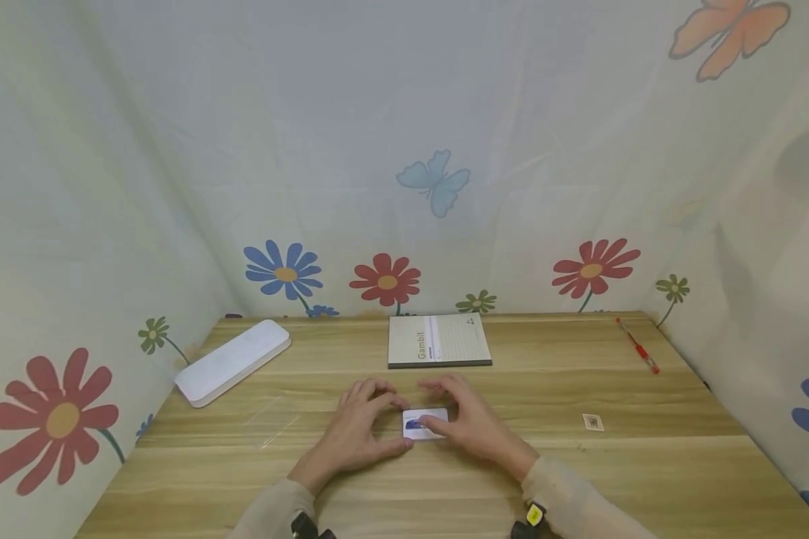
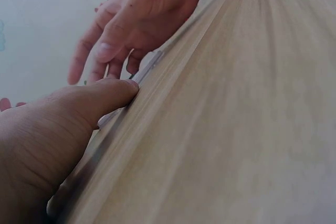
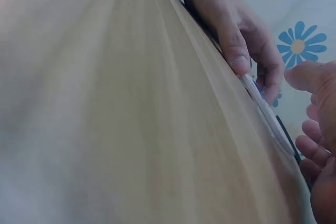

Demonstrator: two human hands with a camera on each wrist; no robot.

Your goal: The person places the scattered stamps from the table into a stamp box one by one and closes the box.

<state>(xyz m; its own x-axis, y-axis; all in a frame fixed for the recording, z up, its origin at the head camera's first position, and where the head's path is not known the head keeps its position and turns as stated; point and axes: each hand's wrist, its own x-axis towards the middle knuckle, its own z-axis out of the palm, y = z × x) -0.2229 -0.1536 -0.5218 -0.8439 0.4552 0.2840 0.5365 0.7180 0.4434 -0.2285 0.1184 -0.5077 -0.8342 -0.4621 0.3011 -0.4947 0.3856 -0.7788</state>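
White card: lies flat on the wooden table point(image 1: 377, 498) in front of you, between your two hands; the white card point(image 1: 411, 433) bears a blue picture, partly covered by your thumb in the head view.
Left hand: your left hand point(image 1: 356, 428) pinches the card's left end, thumb at the near corner and a finger at the far corner.
Right hand: your right hand point(image 1: 477, 425) holds nothing, its thumb and fingers moderately spread; in the wrist views the thumb stands above the card, apart from it.
Clear sheet: to the left of your left hand you see a transparent sheet point(image 1: 273, 421), its edges faint against the wood.
White case: farther left, a long white case point(image 1: 232, 363) with rounded corners lies at a slant.
Notebook: beyond your hands, near the table's far edge, lies a notebook point(image 1: 407, 329) marked "Gambit", a dark strip along its near edge.
Small stamp-like piece: well to the right of your right hand lies a small bordered piece point(image 1: 593, 422), its print too small to read.
Red pen: near the far right corner, a red pen point(image 1: 640, 349) lies slantwise.
Backdrop: pale cloth point(image 1: 310, 112) with printed flowers and butterflies surrounds the table.
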